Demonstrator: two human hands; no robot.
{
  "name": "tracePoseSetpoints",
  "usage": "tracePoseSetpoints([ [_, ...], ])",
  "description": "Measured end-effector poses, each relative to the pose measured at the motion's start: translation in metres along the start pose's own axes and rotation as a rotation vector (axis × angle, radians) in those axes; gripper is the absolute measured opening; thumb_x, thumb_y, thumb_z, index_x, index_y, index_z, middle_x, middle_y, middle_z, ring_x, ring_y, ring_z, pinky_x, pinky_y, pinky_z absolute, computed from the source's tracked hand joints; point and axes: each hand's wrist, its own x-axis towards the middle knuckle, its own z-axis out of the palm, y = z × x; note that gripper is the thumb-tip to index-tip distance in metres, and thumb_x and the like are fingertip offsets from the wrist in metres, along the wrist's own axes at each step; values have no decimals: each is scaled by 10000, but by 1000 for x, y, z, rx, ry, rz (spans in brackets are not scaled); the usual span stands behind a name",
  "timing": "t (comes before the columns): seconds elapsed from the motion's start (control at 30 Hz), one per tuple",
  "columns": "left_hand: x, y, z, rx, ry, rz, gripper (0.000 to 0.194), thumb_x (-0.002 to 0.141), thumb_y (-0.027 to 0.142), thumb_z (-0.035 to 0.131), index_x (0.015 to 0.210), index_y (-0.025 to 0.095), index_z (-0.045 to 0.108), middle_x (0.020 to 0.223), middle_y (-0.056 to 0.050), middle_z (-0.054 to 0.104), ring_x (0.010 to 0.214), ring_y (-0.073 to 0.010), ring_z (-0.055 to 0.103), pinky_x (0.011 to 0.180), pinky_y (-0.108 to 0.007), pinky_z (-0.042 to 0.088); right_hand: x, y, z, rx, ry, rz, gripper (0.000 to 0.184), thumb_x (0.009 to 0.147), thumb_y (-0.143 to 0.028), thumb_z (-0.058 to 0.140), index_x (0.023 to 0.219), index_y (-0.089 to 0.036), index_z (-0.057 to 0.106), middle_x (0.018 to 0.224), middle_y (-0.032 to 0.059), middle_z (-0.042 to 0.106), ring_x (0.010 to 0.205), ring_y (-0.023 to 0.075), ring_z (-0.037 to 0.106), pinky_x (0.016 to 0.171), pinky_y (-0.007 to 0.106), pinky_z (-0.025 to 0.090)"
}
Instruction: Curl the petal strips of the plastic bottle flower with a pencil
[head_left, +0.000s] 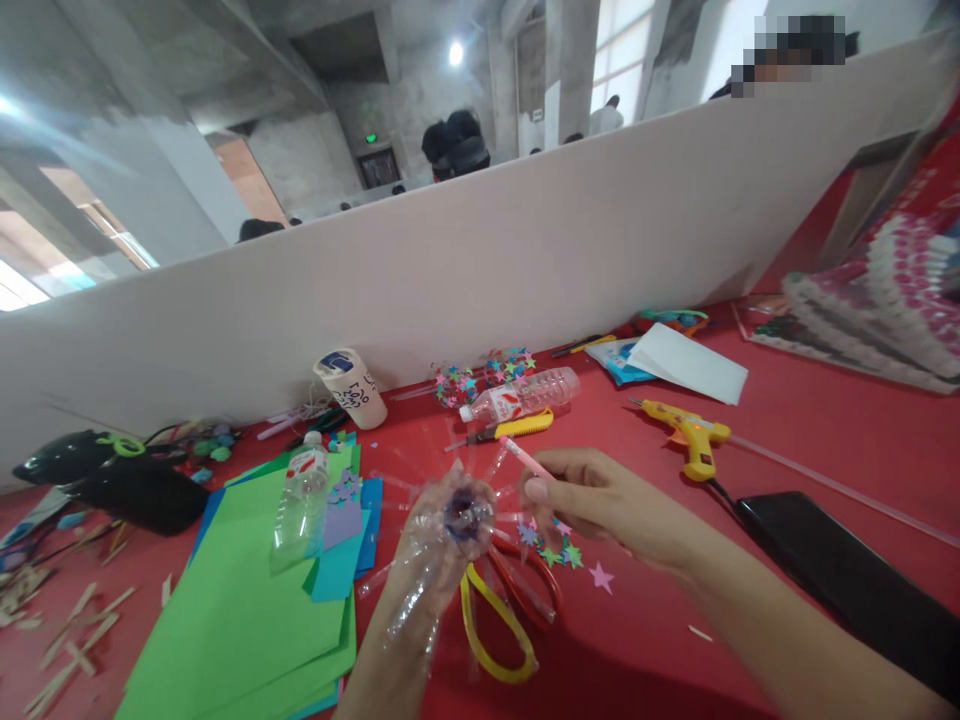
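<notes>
My left hand (431, 505) is closed on a clear plastic bottle piece (471, 520), cut into thin strips that splay out all round like rays, some lying over my wrist. Its round centre looks dark purplish and faces up. In my right hand (596, 495), pinched between thumb and fingers, is a slim pink pencil (527, 459), its pale end pointing up and left. Below the bottle piece, scissors (499, 660) with yellow and red handles lie on the red table; their blades are hidden. Small paper stars (566, 553) are scattered under my right hand.
Beyond my hands lie a yellow utility knife (525, 426) and a plastic bottle (525, 397). A yellow glue gun (694, 438) and a black case (847, 570) are at right. Green paper (247, 590) bears another bottle (301, 500). A white partition (480, 270) closes the back.
</notes>
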Motion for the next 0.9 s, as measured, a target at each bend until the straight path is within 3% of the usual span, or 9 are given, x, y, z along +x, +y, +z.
tracePoseSetpoints([
  [0.1,1,-1,-1,-22,26,18,219,695,327,624,632,118,605,570,-19,587,455,-91,515,425,-211,425,5,7,4,70,8,90,241,759,-343,557,628,-142,535,404,-59,443,351,30,301,355,188,153],
  [0.23,1,-1,-2,-51,51,65,166,671,282,655,664,121,616,623,-25,617,518,-97,548,422,-183,422,10,15,10,187,27,149,97,697,-216,555,733,-143,607,361,-89,384,325,29,269,350,181,128],
  [0.53,3,-4,0,-30,11,16,215,696,318,625,608,125,587,489,0,556,369,-71,469,371,-188,391,9,22,13,151,-5,103,208,725,-336,592,745,-138,655,357,-86,389,313,29,260,335,173,154],
  [0.9,-2,1,4,-52,-12,27,202,662,303,656,599,125,583,541,-3,524,416,-57,440,345,-165,312,8,19,16,189,24,97,141,727,-261,566,726,-141,640,353,-95,350,312,30,242,335,175,135],
])
